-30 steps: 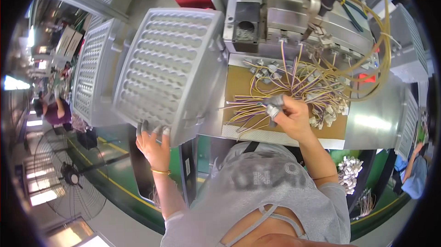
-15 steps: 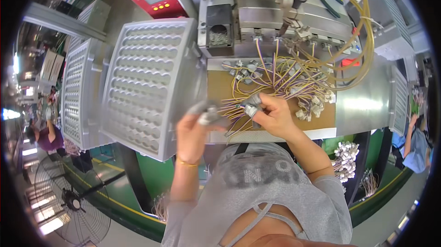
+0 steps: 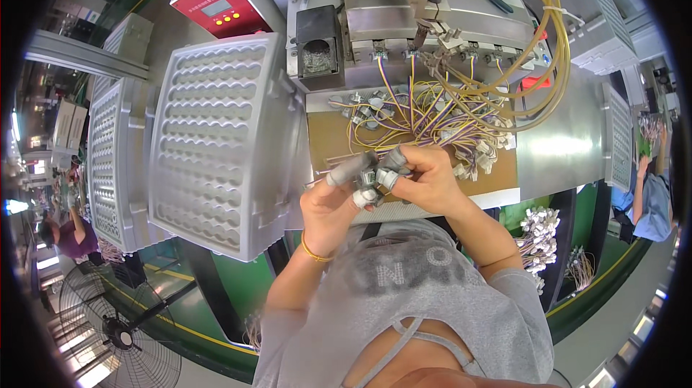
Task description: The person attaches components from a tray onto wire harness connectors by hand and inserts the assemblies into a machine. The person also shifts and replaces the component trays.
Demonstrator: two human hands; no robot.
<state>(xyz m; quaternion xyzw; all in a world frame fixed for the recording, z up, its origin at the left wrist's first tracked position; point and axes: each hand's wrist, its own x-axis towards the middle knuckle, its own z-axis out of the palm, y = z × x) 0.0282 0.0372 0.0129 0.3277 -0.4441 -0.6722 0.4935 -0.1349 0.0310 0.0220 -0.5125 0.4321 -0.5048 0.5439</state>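
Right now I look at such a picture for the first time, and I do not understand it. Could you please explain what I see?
Of course. There is no robot here. The view comes from a camera worn on a person's head, looking down, so the left hand and right hand are the wearer's own. Grey covers sit on some fingertips. The curved edges come from the wide lens.

The two hands meet in front of the body and hold a small grey part between the fingertips; its details are too small to tell.

Beyond them, yellow and purple wires lie on a tan mat, on a metal table. Behind the mat is a metal machine. To the left stands a grey tray with wavy rows.
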